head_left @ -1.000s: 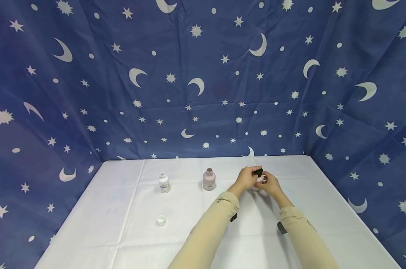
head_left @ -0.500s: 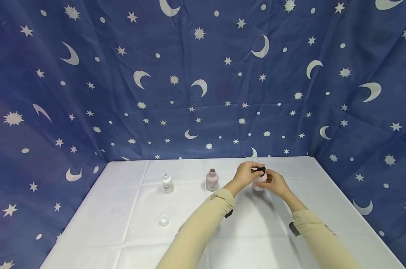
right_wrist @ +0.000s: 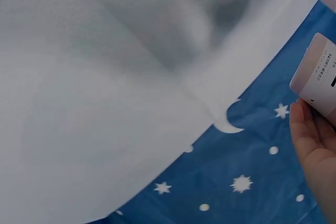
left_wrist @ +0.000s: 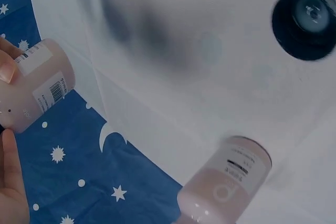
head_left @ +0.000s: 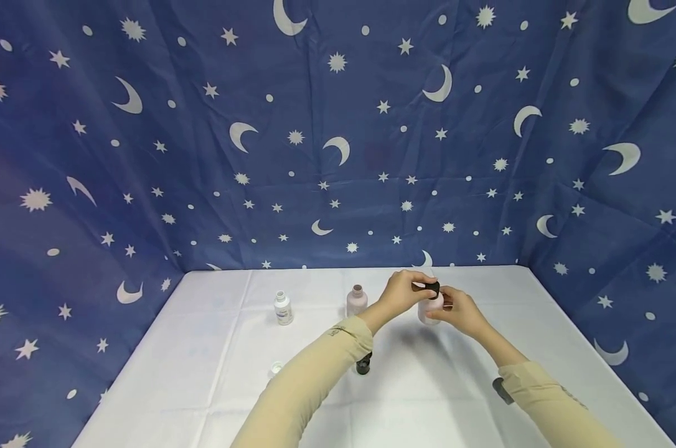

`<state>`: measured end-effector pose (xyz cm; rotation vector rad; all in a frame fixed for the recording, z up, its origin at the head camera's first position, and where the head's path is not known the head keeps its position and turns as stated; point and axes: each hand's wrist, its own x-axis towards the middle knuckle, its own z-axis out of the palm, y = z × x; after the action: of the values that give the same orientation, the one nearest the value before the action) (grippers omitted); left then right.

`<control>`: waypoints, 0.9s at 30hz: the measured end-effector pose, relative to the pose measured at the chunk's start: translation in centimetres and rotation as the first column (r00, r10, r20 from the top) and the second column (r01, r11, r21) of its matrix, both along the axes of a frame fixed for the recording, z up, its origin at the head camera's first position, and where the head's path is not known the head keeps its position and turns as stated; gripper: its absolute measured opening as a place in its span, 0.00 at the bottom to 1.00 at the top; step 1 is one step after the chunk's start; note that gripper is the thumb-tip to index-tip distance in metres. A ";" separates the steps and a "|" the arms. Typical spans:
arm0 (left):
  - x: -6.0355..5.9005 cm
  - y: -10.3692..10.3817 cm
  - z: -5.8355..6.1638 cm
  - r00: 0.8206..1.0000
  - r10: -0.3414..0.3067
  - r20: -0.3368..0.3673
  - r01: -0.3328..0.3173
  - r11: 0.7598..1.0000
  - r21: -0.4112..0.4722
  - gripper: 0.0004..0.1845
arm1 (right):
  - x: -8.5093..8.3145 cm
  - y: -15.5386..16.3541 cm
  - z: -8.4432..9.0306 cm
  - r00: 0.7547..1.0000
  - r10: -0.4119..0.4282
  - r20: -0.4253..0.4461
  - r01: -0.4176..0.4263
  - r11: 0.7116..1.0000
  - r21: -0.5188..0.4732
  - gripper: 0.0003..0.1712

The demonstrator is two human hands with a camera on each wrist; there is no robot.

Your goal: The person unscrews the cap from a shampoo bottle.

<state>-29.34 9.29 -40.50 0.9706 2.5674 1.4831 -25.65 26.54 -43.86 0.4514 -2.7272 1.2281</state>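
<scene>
A pink bottle [head_left: 424, 310] is gripped by the right hand [head_left: 465, 313] over the far right part of the table [head_left: 411, 404]. The black cap [head_left: 433, 289] at its mouth is pinched by the left hand [head_left: 401, 291]; whether its thread is engaged cannot be told. To the left, an uncapped pink bottle [head_left: 357, 302] and an uncapped white bottle [head_left: 283, 309] are noted upright. A loose black cap [head_left: 363, 367] and a white cap [head_left: 276, 368] are partly covered by the left sleeve [head_left: 304, 382].
</scene>
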 end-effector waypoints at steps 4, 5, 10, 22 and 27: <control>0.3 -1.5 0.7 1.000 0.003 -0.009 -0.003 1.000 0.008 0.16 | 0.3 -1.2 0.7 0.999 0.035 -0.003 -0.035 0.999 -0.009 0.31; 0.4 -1.8 0.8 1.000 0.000 -0.013 0.000 1.000 0.008 0.16 | 0.4 -1.4 0.9 0.999 0.038 -0.006 -0.038 0.999 -0.006 0.32; 0.7 -3.3 1.6 0.999 -0.023 -0.029 0.024 1.000 0.017 0.16 | 0.8 -2.6 1.6 0.998 0.053 -0.027 -0.053 0.999 -0.010 0.31; 2.5 -7.7 1.9 0.996 -0.054 -0.073 0.058 0.997 0.049 0.14 | 1.9 -5.9 2.5 0.985 0.171 0.016 -0.171 0.985 -0.019 0.32; 3.2 -9.9 1.8 0.994 -0.058 -0.088 0.066 0.993 0.098 0.14 | 2.4 -7.5 2.7 0.975 0.224 -0.014 -0.224 0.974 -0.025 0.31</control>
<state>-26.11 -0.58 -38.69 1.1382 2.5137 1.6032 -23.22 19.00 -41.15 0.7788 -2.7055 1.3039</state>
